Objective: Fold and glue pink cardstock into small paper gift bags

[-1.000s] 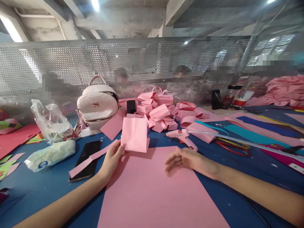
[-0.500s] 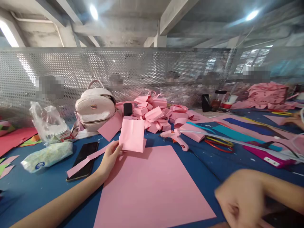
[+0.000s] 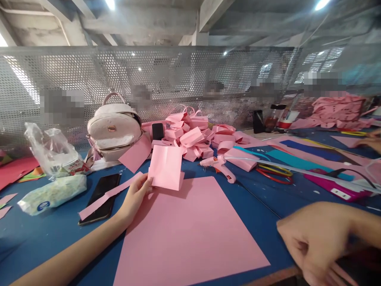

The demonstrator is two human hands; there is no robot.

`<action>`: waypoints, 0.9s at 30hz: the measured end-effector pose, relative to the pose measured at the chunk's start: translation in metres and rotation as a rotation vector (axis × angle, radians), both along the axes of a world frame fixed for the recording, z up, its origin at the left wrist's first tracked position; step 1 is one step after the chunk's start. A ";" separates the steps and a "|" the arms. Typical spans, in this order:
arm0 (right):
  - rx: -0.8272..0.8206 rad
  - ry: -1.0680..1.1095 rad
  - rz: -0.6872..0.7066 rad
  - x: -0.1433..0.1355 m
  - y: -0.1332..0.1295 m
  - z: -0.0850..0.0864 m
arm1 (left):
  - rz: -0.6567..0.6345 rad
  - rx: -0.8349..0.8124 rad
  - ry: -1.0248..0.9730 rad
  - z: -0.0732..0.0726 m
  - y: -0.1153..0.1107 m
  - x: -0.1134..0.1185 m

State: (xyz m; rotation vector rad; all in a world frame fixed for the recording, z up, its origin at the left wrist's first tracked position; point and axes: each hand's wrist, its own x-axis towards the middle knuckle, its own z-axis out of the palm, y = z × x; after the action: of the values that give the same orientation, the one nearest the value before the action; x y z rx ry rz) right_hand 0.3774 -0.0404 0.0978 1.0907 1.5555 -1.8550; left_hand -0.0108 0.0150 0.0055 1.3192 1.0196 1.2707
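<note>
My left hand (image 3: 138, 196) is closed on a small folded pink paper bag (image 3: 165, 167), pinching its left edge between thumb and fingers. The bag is held tilted above the far-left part of a large flat pink paper sheet (image 3: 190, 234). A narrow pink paper strip (image 3: 98, 204) runs beside that hand and across a dark phone (image 3: 104, 190). At the lower right, my right hand (image 3: 315, 238) hangs over the table's front edge with its fingers curled downward. Whatever those fingers may hold is hidden and slightly blurred.
A pink glue gun (image 3: 218, 166) lies beyond the sheet, its cord trailing right. Behind are a pile of folded pink paper pieces (image 3: 190, 137) and a white backpack (image 3: 114, 129). A tissue pack (image 3: 53, 194) lies left, a magenta power strip (image 3: 336, 186) right. Another person's hand (image 3: 372, 141) shows far right.
My right hand has shifted slightly right, toward the table's edge. My left hand still holds the paper bag in nearly the same place. The view has tilted slightly downward.
</note>
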 end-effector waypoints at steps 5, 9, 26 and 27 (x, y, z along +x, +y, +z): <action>0.188 0.192 -0.096 -0.010 0.001 0.002 | 0.006 -0.025 -0.025 0.003 0.001 0.003; 0.519 0.104 -0.097 -0.046 0.010 -0.019 | -0.012 -0.043 -0.086 0.004 0.000 0.005; 0.881 0.869 -0.405 -0.174 0.097 -0.052 | -0.369 -0.373 -0.367 0.011 -0.003 0.018; 0.867 0.878 -0.408 -0.178 0.099 -0.053 | -0.377 -0.382 -0.372 0.011 0.000 0.018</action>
State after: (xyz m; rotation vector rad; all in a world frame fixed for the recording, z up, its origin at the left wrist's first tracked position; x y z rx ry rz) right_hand 0.1996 0.0583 0.0449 0.9929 3.0280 -2.0978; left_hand 0.0073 0.0149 0.0162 0.8849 0.6683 0.9301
